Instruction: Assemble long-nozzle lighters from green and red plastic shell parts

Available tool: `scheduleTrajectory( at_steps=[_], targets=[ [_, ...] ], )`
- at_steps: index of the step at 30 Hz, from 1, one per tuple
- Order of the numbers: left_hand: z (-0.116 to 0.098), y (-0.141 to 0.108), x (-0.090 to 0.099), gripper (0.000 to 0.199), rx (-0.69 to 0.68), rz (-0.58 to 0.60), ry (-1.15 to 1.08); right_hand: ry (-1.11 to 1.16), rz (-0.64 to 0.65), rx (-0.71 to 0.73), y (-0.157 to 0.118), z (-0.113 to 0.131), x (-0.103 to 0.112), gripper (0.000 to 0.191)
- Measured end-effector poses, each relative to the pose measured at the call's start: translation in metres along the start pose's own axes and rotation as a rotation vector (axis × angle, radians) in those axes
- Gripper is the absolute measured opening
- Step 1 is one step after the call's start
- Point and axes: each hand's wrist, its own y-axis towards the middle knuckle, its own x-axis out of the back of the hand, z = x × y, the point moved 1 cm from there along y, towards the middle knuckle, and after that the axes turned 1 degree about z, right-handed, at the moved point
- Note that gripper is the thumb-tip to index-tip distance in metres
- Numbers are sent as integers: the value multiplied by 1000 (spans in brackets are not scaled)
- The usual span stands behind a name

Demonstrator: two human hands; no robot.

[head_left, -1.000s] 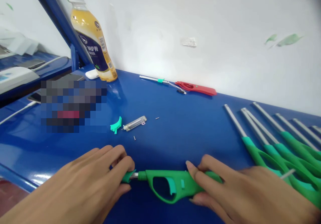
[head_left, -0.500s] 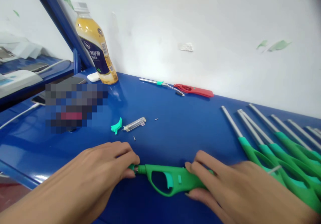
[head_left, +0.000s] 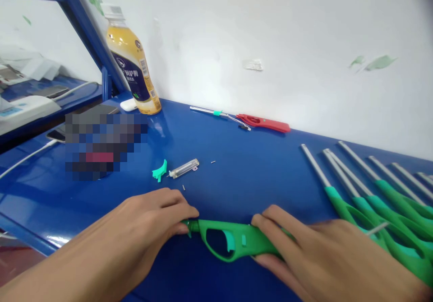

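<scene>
A green lighter (head_left: 237,241) with a teal trigger lies level between my hands, low in the head view. My right hand (head_left: 297,252) is closed around its wide handle end. At the narrow left end, my left hand (head_left: 155,225) is closed, its fingertips pinching a small teal collar (head_left: 188,228) whose rest is hidden under the fingers. Beyond my left hand are a loose teal trigger piece (head_left: 160,171) and a clear fuel tank (head_left: 183,168). Two tiny metal pins (head_left: 213,161) lie near the tank.
Several green lighters with metal tubes (head_left: 355,207) lie at the right. Near the wall are a red lighter shell (head_left: 267,123) and a metal rod with wires (head_left: 206,111). A yellow drink bottle (head_left: 133,62) stands back left, by a phone (head_left: 56,134) and a cable (head_left: 29,156).
My left hand has moved right, closer to the lighter's body, and the teal collar now sits against its narrow end. The camera view has shifted slightly.
</scene>
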Motion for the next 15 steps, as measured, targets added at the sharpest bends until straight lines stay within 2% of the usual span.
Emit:
scheduleTrajectory(
  at_steps=[1,2,6,9,11,15],
  targets=[
    [-1,-1,-1,37,-17,69,1,-7,3,1,-1,0,0,53],
    [-3,-1,-1,36,10,73,15,-12,4,0,-1,-1,0,52],
    [-16,9,3,32,27,-35,80,-7,30,2,-2,1,-3,43],
    [-25,19,5,32,-23,-13,53,-4,14,-14,1,1,-3,37],
    [-27,24,7,35,-67,-91,55,5,-1,-21,3,-1,-2,36],
    [-26,30,13,28,-114,-219,76,49,-3,-14,5,-16,6,36]
  ],
)
